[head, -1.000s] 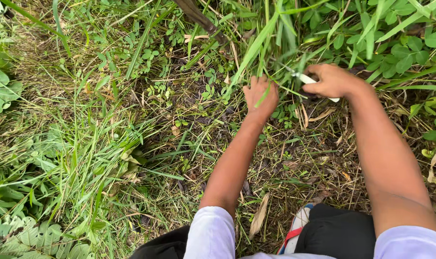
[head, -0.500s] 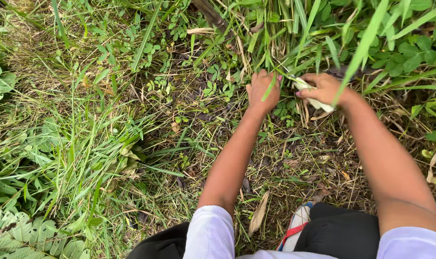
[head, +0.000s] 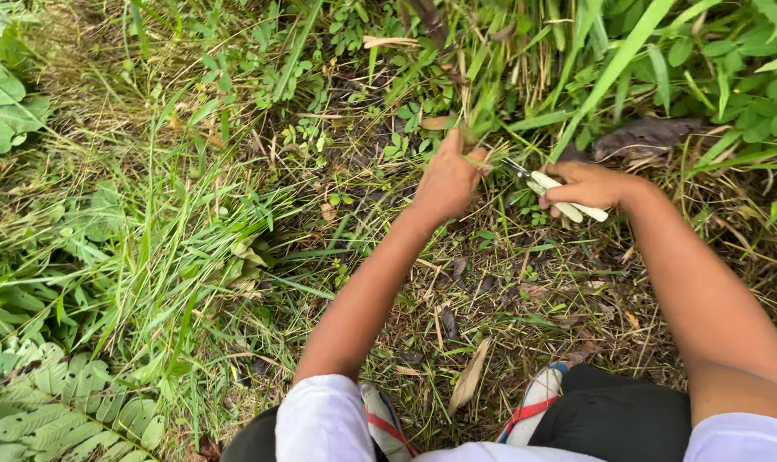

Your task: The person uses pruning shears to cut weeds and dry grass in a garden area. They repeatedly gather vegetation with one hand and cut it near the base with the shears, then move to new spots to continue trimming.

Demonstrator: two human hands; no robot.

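My left hand (head: 447, 181) is closed around a bunch of green grass stems (head: 483, 103) that rise up and away from it. My right hand (head: 587, 186) grips a pair of scissors with pale handles (head: 560, 195), their short metal blades pointing left toward the base of the held stems. The two hands are close together, a small gap between them. Both forearms reach forward over ground strewn with dry leaves and cut straw.
Long grass (head: 166, 248) and broad leaves (head: 3, 94) fill the left side. Dense green plants (head: 731, 77) stand at the upper right. My knees in dark trousers (head: 619, 419) and sandals with red straps (head: 534, 406) are at the bottom edge.
The view has shifted so both hands sit lower in the picture. My left hand has closed on the grass stems, and the scissors have come in beside it.
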